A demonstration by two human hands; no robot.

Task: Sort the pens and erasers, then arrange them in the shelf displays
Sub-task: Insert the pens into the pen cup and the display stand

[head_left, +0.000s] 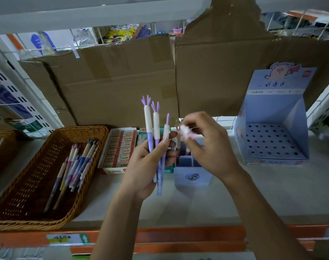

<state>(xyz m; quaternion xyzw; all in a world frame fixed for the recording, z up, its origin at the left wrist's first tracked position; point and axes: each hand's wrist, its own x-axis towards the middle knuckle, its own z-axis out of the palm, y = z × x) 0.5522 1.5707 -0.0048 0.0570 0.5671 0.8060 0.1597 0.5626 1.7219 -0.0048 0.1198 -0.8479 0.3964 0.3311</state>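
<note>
My left hand [148, 166] grips three purple-and-white pens [156, 128] upright, their leafy purple tops pointing up. Just to their right, my right hand [203, 143] pinches the blurred white and pink top of another pen [185, 131] above a small blue pen holder [192, 177]. A wicker basket [53, 218] at the left holds several more pens [75, 166] lying flat. Behind my left hand stands a red and white box of erasers [120, 147]. A blue display stand [272, 141] with rows of empty holes sits at the right.
Large cardboard boxes [113, 81] line the back of the shelf. A green and white box [141, 134] is partly hidden behind my hands. A second wicker basket [0, 145] sits at the far left. The orange shelf edge [178, 235] runs along the front.
</note>
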